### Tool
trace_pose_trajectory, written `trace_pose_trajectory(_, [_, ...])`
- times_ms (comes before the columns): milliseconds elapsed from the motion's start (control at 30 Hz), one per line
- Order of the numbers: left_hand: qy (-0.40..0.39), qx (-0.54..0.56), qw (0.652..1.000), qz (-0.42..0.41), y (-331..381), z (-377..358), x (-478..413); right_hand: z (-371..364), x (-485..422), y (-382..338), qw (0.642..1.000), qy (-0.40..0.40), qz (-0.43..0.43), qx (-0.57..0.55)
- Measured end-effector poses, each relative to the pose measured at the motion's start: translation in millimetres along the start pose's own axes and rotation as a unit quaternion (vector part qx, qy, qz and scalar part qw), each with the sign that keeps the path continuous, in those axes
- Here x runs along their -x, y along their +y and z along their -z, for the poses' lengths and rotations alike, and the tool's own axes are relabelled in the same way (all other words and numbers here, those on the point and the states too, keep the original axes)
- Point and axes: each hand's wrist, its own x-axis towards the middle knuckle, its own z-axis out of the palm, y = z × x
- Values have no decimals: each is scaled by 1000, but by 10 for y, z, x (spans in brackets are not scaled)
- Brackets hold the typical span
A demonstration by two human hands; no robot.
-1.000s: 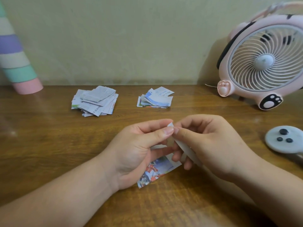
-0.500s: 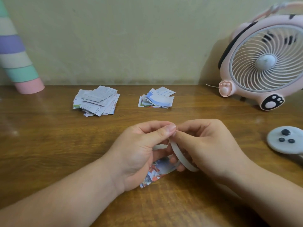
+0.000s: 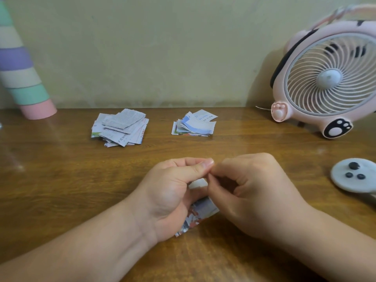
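A printed paper piece (image 3: 200, 212) with a colourful picture side sits between my two hands, low over the wooden table (image 3: 61, 190). My left hand (image 3: 173, 192) pinches its top between thumb and curled fingers. My right hand (image 3: 250, 192) meets it thumb to thumb, fingers curled round the paper's right part, which is hidden. A white bit of the paper (image 3: 198, 183) shows between the palms.
Two piles of cut paper lie further back: a text-printed pile (image 3: 120, 127) on the left and a blue-white pile (image 3: 194, 124) in the middle. A pink fan (image 3: 329, 78) stands at the back right, a grey controller (image 3: 354, 176) at the right, a striped cone (image 3: 22, 74) at the back left.
The white strip of paper that curved out under my right hand is now folded in and hidden by the fingers. Both hands stay together in the same place.
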Motion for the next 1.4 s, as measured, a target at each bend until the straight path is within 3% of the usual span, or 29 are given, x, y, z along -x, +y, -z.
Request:
trace_pose_trajectory(300, [12, -13, 1000, 22, 27, -1, -6, 40, 20, -36, 999, -7, 18, 30])
trace_pose_trajectory(400, [51, 26, 997, 43, 53, -4, -14, 52, 85, -209, 999, -9, 52, 5])
trace_pose_trajectory(500, [31, -5, 999, 43, 19, -47, 18, 204, 71, -280, 997, 10, 81, 11])
trace_pose_trajectory(600, [41, -46, 998, 12, -26, -52, 37, 403, -57, 39, 998, 26, -24, 46])
trace_pose_trajectory(700, [49, -66, 997, 2, -23, -43, 33, 396, -118, 327, 984, -42, -156, 75])
trace_pose_trajectory(767, [45, -82, 996, 9, -40, -26, 31, 305, -112, 438, 972, -92, -200, 83])
trace_pose_trajectory(967, [50, -72, 996, 12, -43, -26, 30, 182, -140, 437, 945, -194, -247, 91])
trace_pose_trajectory(1200, [41, -83, 996, 2, -53, -22, 24, 244, -132, 440, 945, -178, -224, 155])
trace_pose_trajectory(1233, [43, -80, 996, 0, -63, -9, 11, 246, -118, 436, 957, -142, -215, 130])
trace_pose_trajectory(1300, [38, -74, 997, -5, -85, 5, -16, 279, -132, 318, 965, -57, -252, -37])
trace_pose_trajectory(1367, [25, -77, 997, -9, -114, 18, -33, 283, -116, 160, 911, -69, -325, -245])
trace_pose_trajectory(1400, [21, -84, 996, -11, -127, 28, -33, 260, -90, 110, 886, -93, -344, -298])
